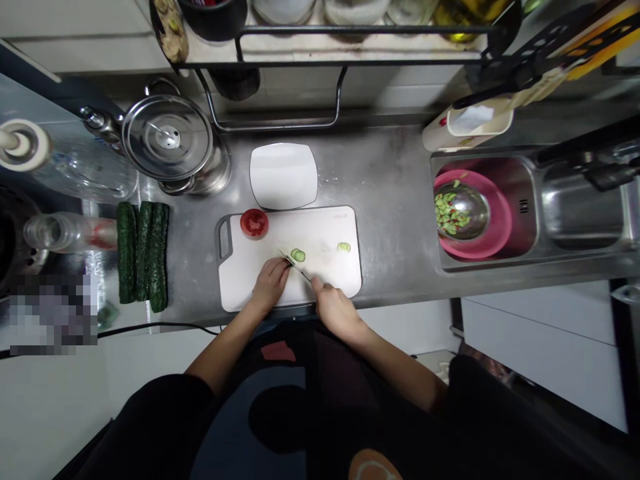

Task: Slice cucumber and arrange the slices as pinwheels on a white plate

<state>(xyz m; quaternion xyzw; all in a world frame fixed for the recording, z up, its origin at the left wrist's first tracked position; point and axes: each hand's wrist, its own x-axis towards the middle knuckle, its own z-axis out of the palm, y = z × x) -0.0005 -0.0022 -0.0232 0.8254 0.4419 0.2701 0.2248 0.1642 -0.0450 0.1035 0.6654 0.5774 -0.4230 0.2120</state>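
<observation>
My right hand [337, 308] is closed round the handle of a knife [300, 269], whose blade slants up and left over the white cutting board [315, 227]. My left hand [271, 283] rests on the board with fingers curled beside the blade. A cucumber piece seems to be under those fingers, mostly hidden. Just past the blade lie a few thin cucumber slices [298, 255]. More pale green slices [343, 247] lie near the board's right side. A cut tomato half [255, 225], cut face up, sits at the board's upper left.
A white plate [283, 175] stands behind the board. Left are whole cucumbers [143, 253] and a lidded steel pot [170, 143]. In the sink at right, a pink basin [500, 223] holds a metal bowl [477, 210] with chopped pieces. A rack shelf [360, 50] overhangs the counter's back.
</observation>
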